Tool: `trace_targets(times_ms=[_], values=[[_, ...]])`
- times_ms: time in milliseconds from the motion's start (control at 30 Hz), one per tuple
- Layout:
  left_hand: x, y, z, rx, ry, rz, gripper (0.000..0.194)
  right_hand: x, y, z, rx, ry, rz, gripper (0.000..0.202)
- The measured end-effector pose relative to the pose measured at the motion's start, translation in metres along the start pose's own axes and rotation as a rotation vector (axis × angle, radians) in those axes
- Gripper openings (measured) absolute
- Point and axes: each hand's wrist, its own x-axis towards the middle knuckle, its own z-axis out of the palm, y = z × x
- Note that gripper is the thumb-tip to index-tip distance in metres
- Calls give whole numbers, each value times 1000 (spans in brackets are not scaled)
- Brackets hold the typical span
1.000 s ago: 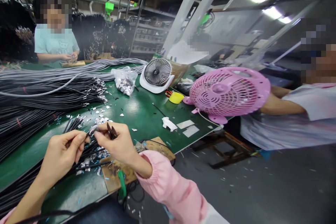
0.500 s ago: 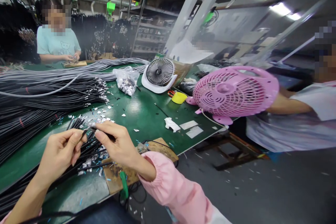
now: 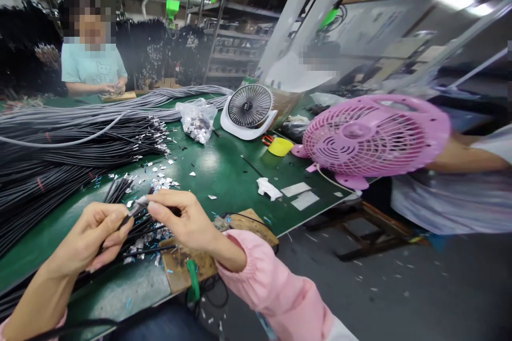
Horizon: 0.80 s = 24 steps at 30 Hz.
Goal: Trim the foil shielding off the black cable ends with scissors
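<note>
My left hand (image 3: 102, 232) is closed round a black cable (image 3: 127, 218) close to its stripped end. A silvery, foil-like tip (image 3: 140, 201) shows at that end, between my two hands. My right hand (image 3: 182, 218) pinches this tip with thumb and forefinger. Beneath and beyond the hands lie loose black cables (image 3: 116, 187), with scraps of foil (image 3: 164, 182) and small blue bits around them. A worn wooden board (image 3: 180, 272) with a green tie (image 3: 193, 279) is under my right wrist, at the table edge.
Large bundles of black cable (image 3: 80, 152) and grey cable (image 3: 160, 95) cover the left of the green table (image 3: 208, 170). A bag of small parts (image 3: 198, 121), a small white fan (image 3: 248, 109), yellow tape (image 3: 280, 146) and a pink fan (image 3: 368, 136) stand farther back. Co-workers sit opposite and right.
My hands have drawn slightly apart, so more of the silvery cable tip shows between them. The whole view has shifted a little, moving the table and fans rightward in the picture.
</note>
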Motion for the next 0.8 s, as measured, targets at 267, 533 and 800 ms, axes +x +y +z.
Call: trace_targets(times_ms=[267,533,800], values=[[1,-1,3,545,560,586,12,3,-8,-5,129,55,321,30],[3,-9,7,834,604,767,15,4,-10,-4,98,79,326,21],[8,-16,20,1056,620,789,19,0,1,1,-236,233,-43,10]])
